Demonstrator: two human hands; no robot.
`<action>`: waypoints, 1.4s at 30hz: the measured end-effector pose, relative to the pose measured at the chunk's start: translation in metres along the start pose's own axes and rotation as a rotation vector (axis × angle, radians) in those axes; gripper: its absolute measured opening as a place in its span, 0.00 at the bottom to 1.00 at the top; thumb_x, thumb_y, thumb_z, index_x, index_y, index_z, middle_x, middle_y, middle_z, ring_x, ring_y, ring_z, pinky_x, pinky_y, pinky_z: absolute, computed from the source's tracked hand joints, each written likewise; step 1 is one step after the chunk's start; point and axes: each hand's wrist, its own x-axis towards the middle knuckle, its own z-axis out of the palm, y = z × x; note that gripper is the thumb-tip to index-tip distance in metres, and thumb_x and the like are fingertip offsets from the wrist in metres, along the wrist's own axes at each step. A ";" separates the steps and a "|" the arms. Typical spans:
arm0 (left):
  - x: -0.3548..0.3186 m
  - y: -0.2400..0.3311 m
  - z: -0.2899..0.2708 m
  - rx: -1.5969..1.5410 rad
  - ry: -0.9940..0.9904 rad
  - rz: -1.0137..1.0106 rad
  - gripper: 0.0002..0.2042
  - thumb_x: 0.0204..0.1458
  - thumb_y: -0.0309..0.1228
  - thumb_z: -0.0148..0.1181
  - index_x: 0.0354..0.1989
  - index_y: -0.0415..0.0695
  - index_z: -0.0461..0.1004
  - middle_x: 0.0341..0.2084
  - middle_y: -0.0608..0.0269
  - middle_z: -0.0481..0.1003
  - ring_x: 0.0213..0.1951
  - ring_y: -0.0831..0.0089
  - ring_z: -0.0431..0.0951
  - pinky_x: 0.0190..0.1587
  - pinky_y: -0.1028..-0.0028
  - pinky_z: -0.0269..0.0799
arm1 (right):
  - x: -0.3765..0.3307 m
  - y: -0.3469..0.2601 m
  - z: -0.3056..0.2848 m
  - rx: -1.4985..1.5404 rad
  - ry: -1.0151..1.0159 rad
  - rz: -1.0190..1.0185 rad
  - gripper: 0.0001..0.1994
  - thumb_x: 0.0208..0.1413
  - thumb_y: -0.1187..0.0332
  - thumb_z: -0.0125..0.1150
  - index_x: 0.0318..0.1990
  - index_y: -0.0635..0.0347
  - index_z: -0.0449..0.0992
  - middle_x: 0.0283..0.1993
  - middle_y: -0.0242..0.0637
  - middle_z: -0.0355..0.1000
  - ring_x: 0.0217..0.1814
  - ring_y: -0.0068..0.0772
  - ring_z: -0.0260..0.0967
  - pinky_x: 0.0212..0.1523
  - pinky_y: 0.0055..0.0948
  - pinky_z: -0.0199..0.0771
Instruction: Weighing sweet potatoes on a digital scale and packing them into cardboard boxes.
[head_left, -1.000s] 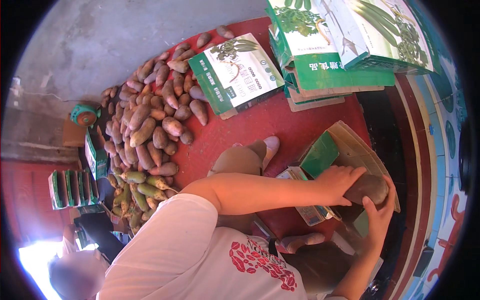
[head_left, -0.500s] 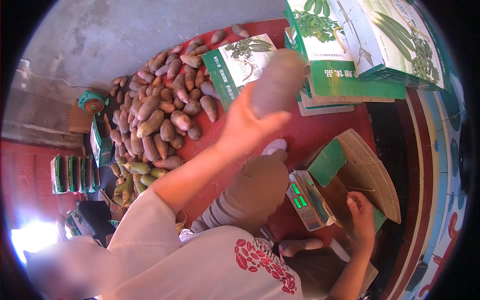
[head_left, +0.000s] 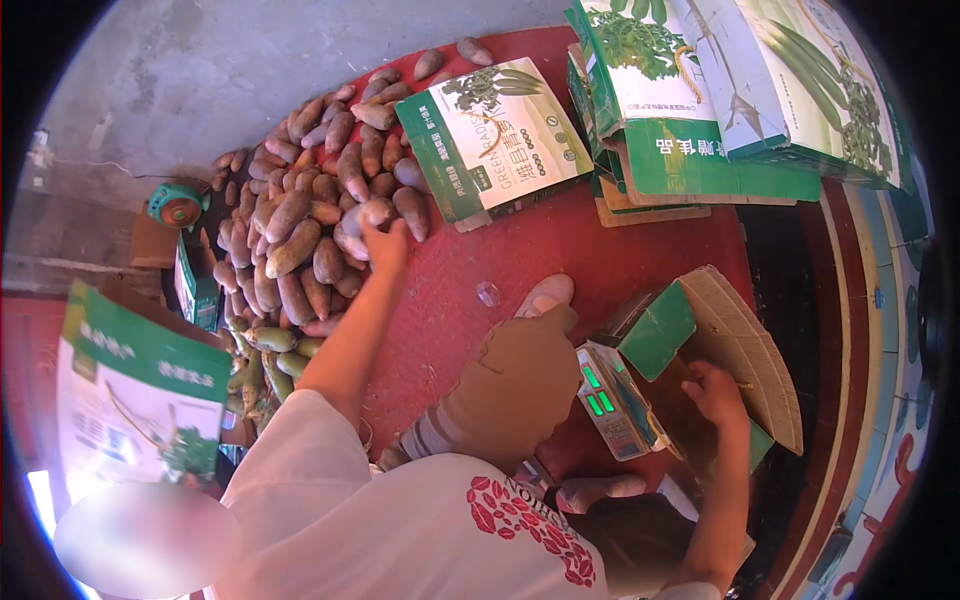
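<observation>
Roots [head_left: 300, 240] in the pile: too many to count exactly, several dozen, brown-purple, plus approx. 6–8 greenish ones [head_left: 268, 338] at the near edge. Printed cartons: 1 flat [head_left: 497, 135] by the pile, 1 stack [head_left: 690, 100] at top right, layers unclear, 1 more [head_left: 140, 390] at left. Small green box [head_left: 195, 285]: 1. Open carton [head_left: 740, 345] by the scale: 1. Scale [head_left: 612, 398]: 1, w/ 2 green readouts. Tape roll [head_left: 178, 205]: 1. Hands: 2, left [head_left: 385, 245] and right [head_left: 715, 392].
</observation>
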 end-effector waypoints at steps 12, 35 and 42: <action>-0.142 0.198 0.088 -0.211 -1.668 0.323 0.41 0.46 0.44 0.61 0.64 0.45 0.43 0.62 0.49 0.50 0.63 0.58 0.51 0.63 0.63 0.48 | 0.073 0.010 0.076 -0.484 -0.188 -0.088 0.26 0.45 0.52 0.59 0.51 0.53 0.70 0.51 0.46 0.68 0.52 0.47 0.66 0.52 0.38 0.66; -0.206 0.202 0.146 -0.018 -1.678 0.924 0.40 0.37 0.36 0.67 0.61 0.51 0.52 0.61 0.38 0.43 0.61 0.45 0.52 0.60 0.62 0.55 | 0.006 -0.019 -0.016 -0.165 -0.191 0.197 0.31 0.38 0.43 0.59 0.42 0.61 0.74 0.38 0.47 0.74 0.42 0.47 0.71 0.42 0.38 0.69; -0.189 0.308 0.072 0.060 -1.576 1.102 0.44 0.29 0.40 0.72 0.60 0.51 0.55 0.63 0.46 0.43 0.62 0.48 0.51 0.58 0.60 0.57 | -0.108 -0.083 -0.078 0.462 0.132 0.098 0.29 0.35 0.49 0.65 0.37 0.69 0.72 0.33 0.53 0.71 0.38 0.51 0.70 0.39 0.38 0.68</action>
